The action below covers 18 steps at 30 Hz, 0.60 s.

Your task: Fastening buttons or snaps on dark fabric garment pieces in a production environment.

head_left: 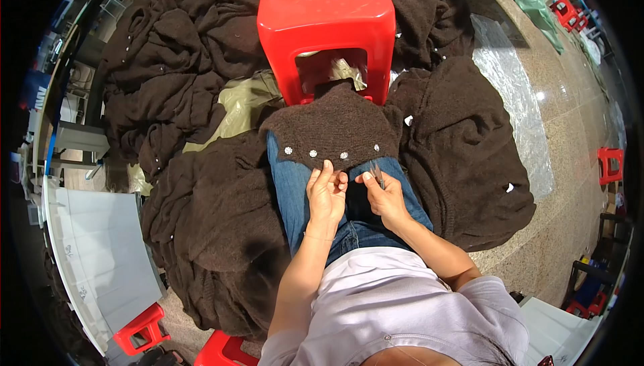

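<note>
Across my knees lies a dark brown knitted garment (329, 121), with several sparkly round buttons (344, 155) in a row near its lower edge. My left hand (327, 195) is at that edge, its fingers curled together and the fingertips against the knit. Whatever it pinches, perhaps too fine to see, I cannot make out. My right hand (384, 197) is closed around small metal thread snips (378, 173), whose blades point up toward the button on the right. A gap separates the two hands, over my blue jeans.
A red plastic stool (327, 14) stands just beyond the garment. Heaps of brown knitwear (463, 158) lie on both sides and behind it. Clear plastic sheeting (513, 91) covers floor at the right. A white panel (104, 252) stands at the left, with another red stool (142, 329) below it.
</note>
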Tool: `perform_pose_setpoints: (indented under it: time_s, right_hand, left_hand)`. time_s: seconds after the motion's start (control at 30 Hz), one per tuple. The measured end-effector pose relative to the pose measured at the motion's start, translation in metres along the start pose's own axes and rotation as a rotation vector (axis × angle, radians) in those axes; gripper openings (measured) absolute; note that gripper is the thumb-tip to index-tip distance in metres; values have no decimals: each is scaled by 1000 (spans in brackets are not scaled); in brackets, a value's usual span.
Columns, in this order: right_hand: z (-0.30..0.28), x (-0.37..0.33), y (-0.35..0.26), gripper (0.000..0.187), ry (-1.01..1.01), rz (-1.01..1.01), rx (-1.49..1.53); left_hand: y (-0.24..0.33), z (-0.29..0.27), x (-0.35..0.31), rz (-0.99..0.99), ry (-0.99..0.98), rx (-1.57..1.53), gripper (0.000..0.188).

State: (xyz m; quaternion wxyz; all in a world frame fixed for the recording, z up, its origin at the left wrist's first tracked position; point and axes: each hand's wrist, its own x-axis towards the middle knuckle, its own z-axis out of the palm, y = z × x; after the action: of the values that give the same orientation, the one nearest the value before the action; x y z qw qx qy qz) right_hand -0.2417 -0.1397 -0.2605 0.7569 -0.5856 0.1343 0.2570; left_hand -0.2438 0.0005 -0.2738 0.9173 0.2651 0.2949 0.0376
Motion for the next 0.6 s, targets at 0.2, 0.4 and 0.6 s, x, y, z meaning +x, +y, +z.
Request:
perform_pose_setpoints:
  time_s: [0.2,0.4,0.6]
  right_hand:
    - [-2,-1,-1,31,-4,1,-5]
    - [-18,-7,-12,47,66,-58,138]
    - [-42,-3,-15,63,166,-63,224]
  left_hand:
    - [-1,3,1,-24,-18,-69,18]
    - [-10,9,-5,216,99,526,22]
    - [-19,33,-5,1253,-197,1294,26]
